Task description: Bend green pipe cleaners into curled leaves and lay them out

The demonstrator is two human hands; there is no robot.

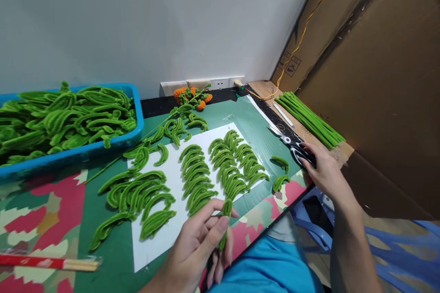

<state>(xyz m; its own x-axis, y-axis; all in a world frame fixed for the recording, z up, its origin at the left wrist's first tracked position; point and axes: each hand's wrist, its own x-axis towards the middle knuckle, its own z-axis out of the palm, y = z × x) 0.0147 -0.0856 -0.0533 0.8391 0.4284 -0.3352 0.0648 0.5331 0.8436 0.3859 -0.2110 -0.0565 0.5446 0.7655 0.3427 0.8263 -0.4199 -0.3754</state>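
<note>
A fuzzy green leaf (226, 210) is pinched between the thumb and fingers of my left hand (202, 242), above the front edge of the white sheet (151, 252). My right hand (323, 167) has its fingers on the black handles of the scissors (287, 139), whose blades point away to the left. On the sheet, similar green leaves (196, 178) lie in overlapping rows. More leaves (137, 192) are bunched at its left side. Two small leaf pieces (281, 183) lie between the sheet and my right hand.
A blue basket (139, 114) heaped with green leaves stands at the left. Orange flowers (189, 96) lie at the back, green stems (309, 119) at the right. Wrapped chopsticks (48, 262) are at front left. Cardboard (388, 91) rises on the right.
</note>
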